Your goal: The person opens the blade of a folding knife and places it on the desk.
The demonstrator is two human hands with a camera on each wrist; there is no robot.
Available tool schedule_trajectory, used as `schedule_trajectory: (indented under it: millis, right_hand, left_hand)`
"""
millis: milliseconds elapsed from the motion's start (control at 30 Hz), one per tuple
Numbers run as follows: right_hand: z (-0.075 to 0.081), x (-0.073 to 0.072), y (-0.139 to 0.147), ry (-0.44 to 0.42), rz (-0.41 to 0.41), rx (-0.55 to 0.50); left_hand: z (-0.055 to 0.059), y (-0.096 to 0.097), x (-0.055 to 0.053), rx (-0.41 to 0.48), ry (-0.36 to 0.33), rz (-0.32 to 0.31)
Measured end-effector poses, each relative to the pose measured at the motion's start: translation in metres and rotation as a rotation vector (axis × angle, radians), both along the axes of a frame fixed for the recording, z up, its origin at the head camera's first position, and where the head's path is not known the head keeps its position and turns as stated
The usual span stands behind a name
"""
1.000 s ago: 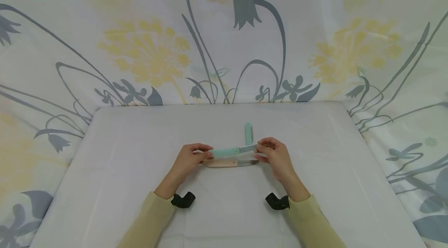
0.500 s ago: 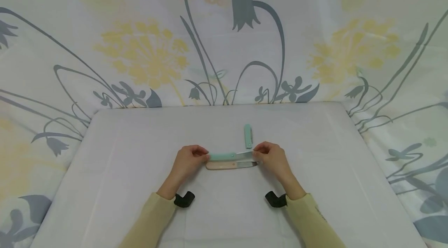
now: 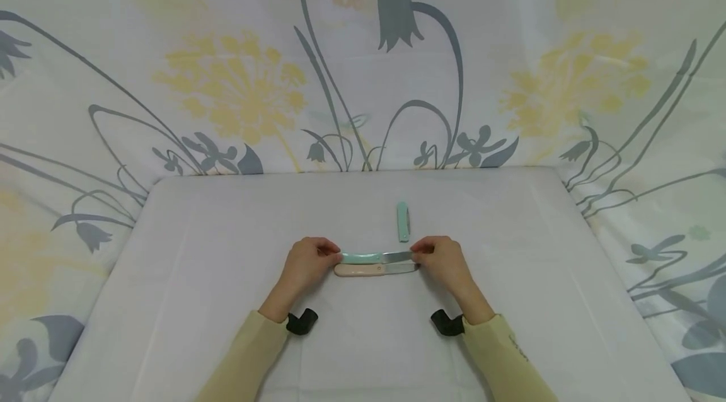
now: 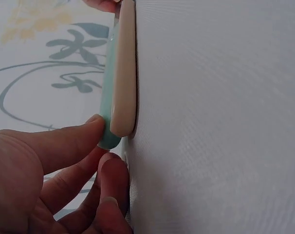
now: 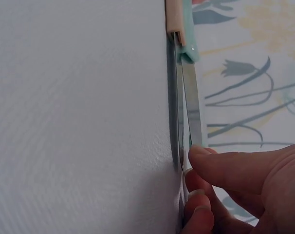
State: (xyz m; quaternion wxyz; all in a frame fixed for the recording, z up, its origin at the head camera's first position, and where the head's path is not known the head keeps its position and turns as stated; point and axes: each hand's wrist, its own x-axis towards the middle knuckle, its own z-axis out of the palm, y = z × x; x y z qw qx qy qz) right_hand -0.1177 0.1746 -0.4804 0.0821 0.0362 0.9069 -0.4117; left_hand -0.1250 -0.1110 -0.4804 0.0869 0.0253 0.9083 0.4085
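On my cameras, I see the left hand (image 3: 304, 263) pinching the handle end of an unfolded mint-green knife (image 3: 363, 258); the right hand (image 3: 445, 262) pinches its shiny metal blade near the tip. It's just past an unfolded peach-handled knife (image 3: 360, 270) on the white cloth-covered table (image 3: 227, 219). Farther off lies a folded mint-green knife (image 3: 403, 222).

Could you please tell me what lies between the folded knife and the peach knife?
The open green knife lies between the folded knife and the peach knife, as the head view shows.
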Motion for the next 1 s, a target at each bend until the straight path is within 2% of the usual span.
schedule_trajectory:
  millis: [233, 467, 700, 1000]
  right_hand:
    - [0.001, 0.000, 0.002, 0.010, 0.011, 0.009]
    - [-0.001, -0.001, 0.007, 0.016, 0.006, -0.006]
    - [0.004, -0.003, 0.012, 0.053, -0.012, -0.049]
    - [0.003, -0.018, 0.012, 0.058, -0.052, -0.074]
  left_hand:
    - [-0.002, 0.000, 0.000, 0.010, 0.011, -0.004]
    - [-0.002, -0.004, 0.000, 0.030, -0.010, 0.006]
    - [-0.002, -0.005, -0.002, 0.037, 0.004, -0.002]
    - [0.003, 0.001, -0.012, 0.095, 0.002, 0.010]
